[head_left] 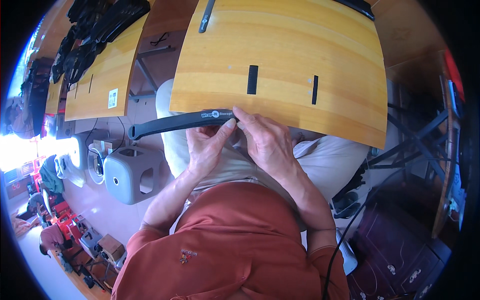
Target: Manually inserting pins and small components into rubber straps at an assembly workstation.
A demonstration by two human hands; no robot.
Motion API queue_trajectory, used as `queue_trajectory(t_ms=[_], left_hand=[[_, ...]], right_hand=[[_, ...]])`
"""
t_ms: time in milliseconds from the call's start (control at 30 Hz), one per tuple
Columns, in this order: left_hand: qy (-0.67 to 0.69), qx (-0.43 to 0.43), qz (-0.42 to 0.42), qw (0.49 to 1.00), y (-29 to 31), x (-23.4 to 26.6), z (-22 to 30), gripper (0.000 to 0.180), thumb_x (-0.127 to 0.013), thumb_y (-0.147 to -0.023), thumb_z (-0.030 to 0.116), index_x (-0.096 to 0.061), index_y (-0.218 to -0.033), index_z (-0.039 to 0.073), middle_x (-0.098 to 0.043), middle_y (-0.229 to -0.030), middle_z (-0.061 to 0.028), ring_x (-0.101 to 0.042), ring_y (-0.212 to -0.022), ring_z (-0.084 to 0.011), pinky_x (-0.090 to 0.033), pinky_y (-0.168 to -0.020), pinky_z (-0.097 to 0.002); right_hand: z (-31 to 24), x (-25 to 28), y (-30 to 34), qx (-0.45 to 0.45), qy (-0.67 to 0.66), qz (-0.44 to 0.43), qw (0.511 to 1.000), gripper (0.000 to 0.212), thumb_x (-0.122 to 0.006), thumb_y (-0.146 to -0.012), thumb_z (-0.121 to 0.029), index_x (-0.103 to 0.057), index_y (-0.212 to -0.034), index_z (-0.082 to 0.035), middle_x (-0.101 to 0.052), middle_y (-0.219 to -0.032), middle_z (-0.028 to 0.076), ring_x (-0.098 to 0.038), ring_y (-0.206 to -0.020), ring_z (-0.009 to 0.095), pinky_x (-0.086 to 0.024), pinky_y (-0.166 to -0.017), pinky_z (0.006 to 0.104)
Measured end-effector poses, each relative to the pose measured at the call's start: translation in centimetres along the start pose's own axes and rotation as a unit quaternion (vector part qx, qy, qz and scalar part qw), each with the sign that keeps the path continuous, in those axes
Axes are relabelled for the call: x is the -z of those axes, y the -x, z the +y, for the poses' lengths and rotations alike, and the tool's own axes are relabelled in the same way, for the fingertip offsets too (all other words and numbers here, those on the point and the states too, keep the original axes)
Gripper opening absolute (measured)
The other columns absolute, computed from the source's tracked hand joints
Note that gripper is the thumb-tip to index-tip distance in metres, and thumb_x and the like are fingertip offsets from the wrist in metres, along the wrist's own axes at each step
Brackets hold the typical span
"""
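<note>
A stack of long black straps (172,121) with light printing is held between my two hands, just off the near edge of the wooden table (290,40). Its free end, which has an oval slot, reaches out to the left past my lap. My left hand (206,149) is closed around the stack from below, thumb on the near side. At the stack's right end, my right hand (268,141) pinches it with thumb and index finger close to my left thumb. The straps' right tips are hidden by my fingers.
Two short black strips (253,80) lie on the table. Another black strap (205,19) rests at its far left, and dark items (357,6) at the far right. A second table (107,75) with black bundles stands left, near a grey stool (127,172). A dark cable (345,235) hangs at right.
</note>
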State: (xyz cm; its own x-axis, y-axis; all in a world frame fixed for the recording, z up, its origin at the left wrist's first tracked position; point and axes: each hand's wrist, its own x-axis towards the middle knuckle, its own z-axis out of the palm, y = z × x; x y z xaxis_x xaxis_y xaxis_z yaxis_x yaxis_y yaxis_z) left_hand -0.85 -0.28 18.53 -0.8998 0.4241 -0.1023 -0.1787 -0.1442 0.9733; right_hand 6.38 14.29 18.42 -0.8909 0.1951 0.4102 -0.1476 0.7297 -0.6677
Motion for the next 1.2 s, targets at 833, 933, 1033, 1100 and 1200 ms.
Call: queue_trajectory(t_ms=[833, 933, 1033, 1100, 1200], left_hand=[[-0.05, 0.06, -0.071, 0.994, 0.3, 0.4, 1.2, 0.022, -0.073, -0.092, 0.008, -0.061, -0.108, -0.002, -0.068, -0.093, -0.0062, -0.064, -0.082, -0.0116, -0.054, -0.073, -0.0256], [-0.054, 0.069, -0.068, 0.994, 0.7, 0.6, 0.9, 0.025, -0.074, -0.092, 0.01, -0.062, -0.11, -0.003, -0.068, -0.095, -0.0062, -0.064, -0.084, -0.0117, -0.053, -0.075, -0.0262], [-0.126, 0.071, -0.115, 0.983, 0.6, 1.5, 1.4, 0.026, -0.075, -0.091, 0.01, -0.062, -0.111, -0.003, -0.068, -0.095, -0.0051, -0.063, -0.084, -0.0103, -0.053, -0.075, -0.0266], [-0.156, 0.103, -0.148, 0.971, 0.5, 2.0, 2.3, 0.027, -0.075, -0.091, 0.011, -0.062, -0.11, -0.003, -0.067, -0.095, -0.0047, -0.062, -0.085, -0.0097, -0.052, -0.075, -0.0267], [-0.189, 0.143, -0.228, 0.944, 0.3, 3.2, 2.7, 0.028, -0.076, -0.09, 0.013, -0.062, -0.109, -0.002, -0.066, -0.093, -0.0039, -0.06, -0.085, -0.0088, -0.051, -0.074, -0.0272]], right_hand=[[1.1, -0.1, 0.1, 0.052, -0.109, 0.032, 0.992, 0.04, -0.066, -0.08, 0.004, -0.067, -0.119, -0.003, -0.071, -0.093, 0.013, -0.071, -0.083, 0.03, -0.057, -0.071, 0.0397], [1.0, 0.2, 0.2, 0.04, -0.115, 0.01, 0.992, 0.039, -0.066, -0.081, 0.003, -0.07, -0.118, -0.005, -0.07, -0.089, 0.013, -0.07, -0.081, 0.029, -0.056, -0.068, 0.0391], [0.7, 2.2, -0.2, 0.042, -0.097, -0.066, 0.992, 0.042, -0.065, -0.079, 0.011, -0.069, -0.118, -0.004, -0.068, -0.083, 0.014, -0.069, -0.075, 0.03, -0.055, -0.066, 0.04], [0.8, 3.4, -0.4, 0.05, -0.045, -0.164, 0.984, 0.041, -0.066, -0.078, 0.005, -0.071, -0.116, -0.008, -0.068, -0.081, 0.01, -0.067, -0.069, 0.027, -0.054, -0.06, 0.0391], [0.8, 4.1, -0.4, 0.109, 0.003, -0.241, 0.964, 0.038, -0.065, -0.077, -0.001, -0.073, -0.113, -0.011, -0.068, -0.08, 0.006, -0.066, -0.066, 0.025, -0.054, -0.056, 0.0386]])
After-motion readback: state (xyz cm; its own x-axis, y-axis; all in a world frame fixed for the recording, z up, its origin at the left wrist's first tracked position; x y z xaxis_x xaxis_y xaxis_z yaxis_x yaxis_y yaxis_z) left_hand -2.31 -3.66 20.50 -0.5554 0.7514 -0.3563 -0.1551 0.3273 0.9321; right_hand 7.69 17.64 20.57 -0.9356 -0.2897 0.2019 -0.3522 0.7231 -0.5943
